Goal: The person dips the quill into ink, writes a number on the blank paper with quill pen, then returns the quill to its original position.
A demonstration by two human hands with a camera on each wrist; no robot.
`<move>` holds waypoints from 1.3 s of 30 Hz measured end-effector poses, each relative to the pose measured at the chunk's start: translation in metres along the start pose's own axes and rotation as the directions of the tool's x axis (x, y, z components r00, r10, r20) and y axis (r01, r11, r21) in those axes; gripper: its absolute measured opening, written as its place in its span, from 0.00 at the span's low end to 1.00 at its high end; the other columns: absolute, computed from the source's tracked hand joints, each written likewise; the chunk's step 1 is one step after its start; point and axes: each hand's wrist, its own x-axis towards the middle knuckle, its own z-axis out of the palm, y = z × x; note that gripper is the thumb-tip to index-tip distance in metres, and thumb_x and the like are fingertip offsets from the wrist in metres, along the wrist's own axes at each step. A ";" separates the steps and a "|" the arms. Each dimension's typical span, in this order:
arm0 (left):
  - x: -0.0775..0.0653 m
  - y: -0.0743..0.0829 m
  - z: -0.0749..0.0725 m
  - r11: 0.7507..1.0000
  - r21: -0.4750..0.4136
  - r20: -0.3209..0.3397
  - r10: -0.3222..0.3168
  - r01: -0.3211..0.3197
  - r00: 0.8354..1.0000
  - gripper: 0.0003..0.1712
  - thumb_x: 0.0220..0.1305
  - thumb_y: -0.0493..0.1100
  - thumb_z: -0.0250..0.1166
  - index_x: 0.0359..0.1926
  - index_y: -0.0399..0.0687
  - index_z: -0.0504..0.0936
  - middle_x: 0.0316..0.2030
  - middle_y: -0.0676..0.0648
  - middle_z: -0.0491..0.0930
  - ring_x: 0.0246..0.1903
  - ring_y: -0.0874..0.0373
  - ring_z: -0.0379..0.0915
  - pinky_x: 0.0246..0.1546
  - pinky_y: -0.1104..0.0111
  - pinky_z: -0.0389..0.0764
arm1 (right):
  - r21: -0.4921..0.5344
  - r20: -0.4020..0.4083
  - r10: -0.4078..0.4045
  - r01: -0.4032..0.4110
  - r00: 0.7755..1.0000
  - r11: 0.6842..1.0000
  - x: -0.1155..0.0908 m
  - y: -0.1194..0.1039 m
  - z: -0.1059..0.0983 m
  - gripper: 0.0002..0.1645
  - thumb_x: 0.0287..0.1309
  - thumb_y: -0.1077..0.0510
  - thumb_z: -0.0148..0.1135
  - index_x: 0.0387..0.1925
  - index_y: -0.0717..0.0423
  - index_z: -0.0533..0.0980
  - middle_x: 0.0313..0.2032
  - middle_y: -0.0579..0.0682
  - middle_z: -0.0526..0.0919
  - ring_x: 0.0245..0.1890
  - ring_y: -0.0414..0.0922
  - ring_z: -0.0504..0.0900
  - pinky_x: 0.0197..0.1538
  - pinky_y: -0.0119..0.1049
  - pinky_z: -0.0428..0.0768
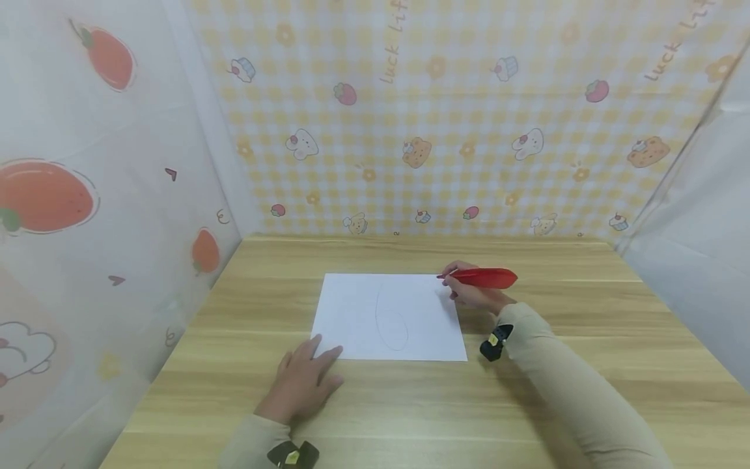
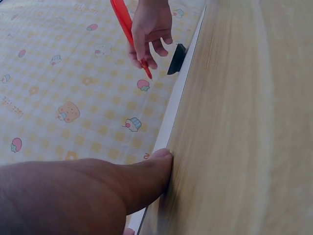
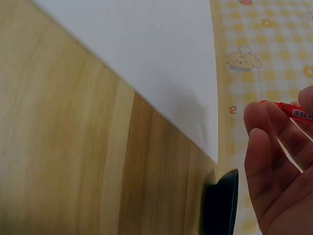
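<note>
A white sheet of paper [image 1: 351, 312] lies on the wooden table, with a thin looped line like a 6 drawn near its middle. My left hand [image 1: 305, 384] rests at the sheet's near left corner, fingers spread and fingertips on the paper. Its thumb [image 2: 146, 178] lies along the near edge in the left wrist view. At the far right corner of the sheet, my right hand [image 1: 469, 290] pinches a red feather-shaped pen [image 1: 489, 278], tip pointing left. In the right wrist view the pen [image 3: 298, 113] shows a barcode label, and part of it is hidden by the fingers.
Bare wooden tabletop [image 1: 398, 410] surrounds the sheet. Behind it hangs a yellow checked cloth [image 1: 433, 111] with cartoon prints, and a white printed cloth [image 1: 135, 124] hangs at the left. A black camera [image 1: 497, 342] is strapped to my right wrist.
</note>
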 end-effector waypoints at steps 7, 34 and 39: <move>0.001 -0.002 0.002 1.000 0.003 -0.003 -0.001 0.001 1.000 0.28 0.66 0.55 0.61 0.65 0.55 0.74 0.70 0.35 0.57 0.70 0.36 0.48 0.65 0.35 0.43 | -0.116 -0.117 -0.114 0.101 0.987 0.988 -0.005 0.010 -0.017 0.13 0.67 0.61 0.53 0.50 0.64 0.72 0.39 0.63 0.80 0.35 0.53 0.79 0.39 0.36 0.80; 0.001 0.000 0.002 1.000 0.023 -0.006 0.005 -0.005 1.000 0.28 0.67 0.56 0.60 0.65 0.54 0.74 0.70 0.34 0.58 0.69 0.36 0.50 0.64 0.35 0.46 | -0.794 -0.035 -0.482 0.268 0.875 0.545 -0.022 0.054 -0.076 0.16 0.56 0.71 0.61 0.47 0.59 0.75 0.39 0.57 0.85 0.36 0.55 0.84 0.38 0.53 0.82; 0.001 0.000 0.002 1.000 0.026 -0.009 0.007 -0.006 1.000 0.28 0.66 0.57 0.60 0.65 0.54 0.74 0.70 0.34 0.58 0.69 0.36 0.50 0.64 0.35 0.46 | -0.830 0.012 -0.478 0.275 0.878 0.485 -0.021 0.056 -0.077 0.16 0.55 0.73 0.60 0.45 0.57 0.76 0.39 0.55 0.85 0.36 0.54 0.84 0.37 0.52 0.82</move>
